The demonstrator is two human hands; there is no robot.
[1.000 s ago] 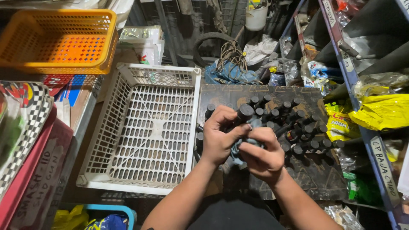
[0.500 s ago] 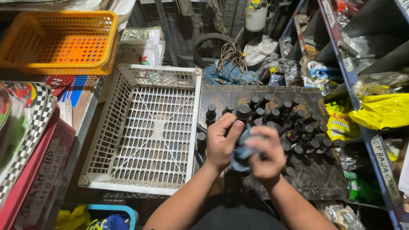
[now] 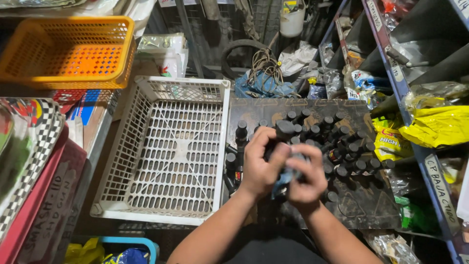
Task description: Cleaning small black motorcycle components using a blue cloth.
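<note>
**Bottle in the cloth, crowded rows just beyond**

Both my hands are closed together. My left hand (image 3: 261,164) wraps a small dark bottle (image 3: 285,129), its black cap poking up above my fingers. My right hand (image 3: 307,180) presses a bluish cloth (image 3: 288,173) against the bottle's lower part, fingers curled tight on the fabric. So the bottle sits between my palms, held above the dark board (image 3: 364,205).

Risk one: the cloth hides most of the bottle, and I cannot tell how much of it my left fingers really have. A slack grip and it could slide out downward.

Just past my knuckles stand the other dark capped bottles (image 3: 342,146), packed close, some touching. A sideways swing of my right elbow could tip a row like dominoes. A few more stand just left of my left hand (image 3: 237,146), against the crate wall, equally easy to knock.

Left of those, the white plastic crate (image 3: 222,161) has a slotted floor; whether a small cap could fall through, I cannot tell.

Farther off, the orange basket (image 3: 63,51) and the coiled wires (image 3: 266,63) lie well apart from my fingers.
</note>
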